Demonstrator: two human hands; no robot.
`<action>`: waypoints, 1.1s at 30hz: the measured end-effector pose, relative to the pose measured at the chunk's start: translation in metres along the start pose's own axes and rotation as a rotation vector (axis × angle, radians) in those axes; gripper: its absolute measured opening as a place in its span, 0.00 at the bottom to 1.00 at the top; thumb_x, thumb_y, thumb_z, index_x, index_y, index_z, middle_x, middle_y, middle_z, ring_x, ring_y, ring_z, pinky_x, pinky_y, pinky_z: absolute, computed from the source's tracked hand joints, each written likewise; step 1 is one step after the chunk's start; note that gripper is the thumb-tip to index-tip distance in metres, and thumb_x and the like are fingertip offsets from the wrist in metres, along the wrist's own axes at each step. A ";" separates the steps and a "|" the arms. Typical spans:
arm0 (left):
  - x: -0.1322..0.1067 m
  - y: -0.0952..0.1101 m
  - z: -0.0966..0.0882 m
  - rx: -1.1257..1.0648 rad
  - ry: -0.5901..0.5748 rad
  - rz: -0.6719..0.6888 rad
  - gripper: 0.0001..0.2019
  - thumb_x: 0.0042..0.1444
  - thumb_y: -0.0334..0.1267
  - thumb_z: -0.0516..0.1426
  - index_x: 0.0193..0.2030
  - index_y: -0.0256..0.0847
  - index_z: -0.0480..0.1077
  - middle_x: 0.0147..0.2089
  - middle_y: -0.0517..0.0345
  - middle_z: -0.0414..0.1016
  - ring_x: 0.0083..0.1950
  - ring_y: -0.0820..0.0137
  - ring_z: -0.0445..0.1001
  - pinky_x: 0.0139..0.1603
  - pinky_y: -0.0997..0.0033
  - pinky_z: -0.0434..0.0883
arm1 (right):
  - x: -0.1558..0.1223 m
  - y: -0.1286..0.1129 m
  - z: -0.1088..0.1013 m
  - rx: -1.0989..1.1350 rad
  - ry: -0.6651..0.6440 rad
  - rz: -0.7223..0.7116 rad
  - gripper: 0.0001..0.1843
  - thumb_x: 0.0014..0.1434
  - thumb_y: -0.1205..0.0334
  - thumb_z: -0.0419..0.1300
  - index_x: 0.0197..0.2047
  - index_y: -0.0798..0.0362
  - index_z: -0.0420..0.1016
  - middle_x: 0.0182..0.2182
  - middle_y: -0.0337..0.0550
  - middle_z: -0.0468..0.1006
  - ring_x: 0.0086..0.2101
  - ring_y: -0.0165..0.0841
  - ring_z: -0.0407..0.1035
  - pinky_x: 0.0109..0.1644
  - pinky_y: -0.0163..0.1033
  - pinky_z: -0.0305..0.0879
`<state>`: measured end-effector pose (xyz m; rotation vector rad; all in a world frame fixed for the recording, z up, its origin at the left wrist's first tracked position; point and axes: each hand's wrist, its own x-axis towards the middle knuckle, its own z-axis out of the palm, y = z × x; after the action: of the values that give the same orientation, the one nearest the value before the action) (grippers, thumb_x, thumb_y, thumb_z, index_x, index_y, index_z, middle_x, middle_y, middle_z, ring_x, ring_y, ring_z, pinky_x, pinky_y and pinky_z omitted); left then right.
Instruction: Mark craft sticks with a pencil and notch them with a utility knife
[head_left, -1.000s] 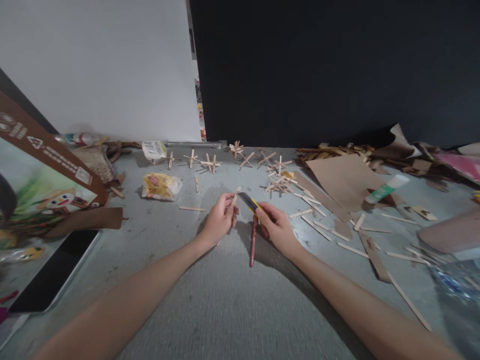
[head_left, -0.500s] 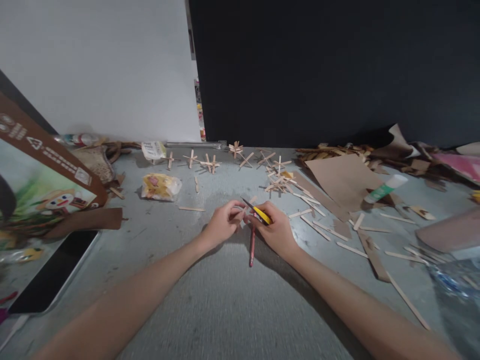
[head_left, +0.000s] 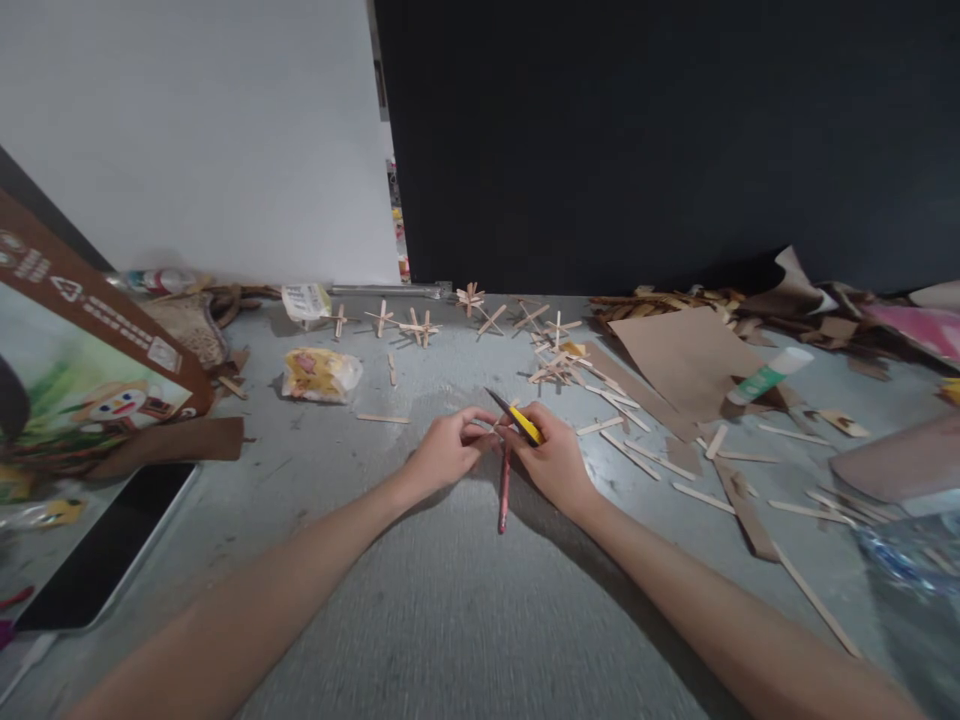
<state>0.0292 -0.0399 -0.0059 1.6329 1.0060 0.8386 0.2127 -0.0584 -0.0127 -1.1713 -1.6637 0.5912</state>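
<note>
My right hand [head_left: 556, 462] is closed around a yellow-handled knife [head_left: 528, 426], whose dark pointed blade tilts up and to the left. Opposite it, my left hand [head_left: 444, 452] pinches a small pale wooden piece [head_left: 494, 428], mostly covered by the fingers. The fingertips of both hands nearly meet at that piece. A red pencil [head_left: 503, 505] lies on the table just below them, its upper end by my right hand. Beyond the hands stands a row of small crossed-stick pieces [head_left: 420, 327], with a pile of sticks [head_left: 559, 368] on the right.
Loose wooden sticks [head_left: 634, 455], cardboard [head_left: 679, 360] and a glue stick [head_left: 772, 376] lie to the right. A phone [head_left: 109, 545], a brown printed bag [head_left: 105, 345] and a wrapped snack [head_left: 321, 376] are on the left. Black and white panels [head_left: 667, 140] rise behind the table.
The knife has turned slightly in my right hand, so its blade points more steeply upward. My left fingers have shifted slightly around the small wooden piece.
</note>
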 end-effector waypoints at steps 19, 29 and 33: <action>-0.002 0.009 -0.001 0.060 -0.053 0.025 0.20 0.56 0.30 0.54 0.56 0.34 0.71 0.33 0.54 0.82 0.23 0.74 0.71 0.28 0.75 0.68 | 0.001 0.001 0.002 0.005 0.016 0.026 0.12 0.63 0.50 0.61 0.33 0.48 0.76 0.27 0.39 0.74 0.29 0.36 0.69 0.35 0.39 0.64; -0.003 0.008 -0.001 0.168 -0.075 0.059 0.18 0.59 0.36 0.57 0.56 0.36 0.70 0.26 0.60 0.79 0.29 0.70 0.74 0.32 0.75 0.65 | -0.002 0.000 0.001 -0.033 -0.023 0.023 0.13 0.65 0.49 0.58 0.37 0.49 0.75 0.30 0.43 0.77 0.30 0.37 0.70 0.37 0.40 0.64; -0.003 0.006 -0.001 0.181 -0.075 0.072 0.18 0.60 0.37 0.56 0.57 0.36 0.69 0.26 0.60 0.78 0.27 0.70 0.72 0.31 0.75 0.64 | -0.002 0.000 0.001 -0.019 -0.048 0.033 0.13 0.65 0.50 0.58 0.37 0.50 0.74 0.31 0.43 0.78 0.30 0.37 0.70 0.37 0.40 0.64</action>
<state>0.0281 -0.0430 0.0004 1.8497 0.9990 0.7451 0.2116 -0.0597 -0.0139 -1.2086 -1.6969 0.6302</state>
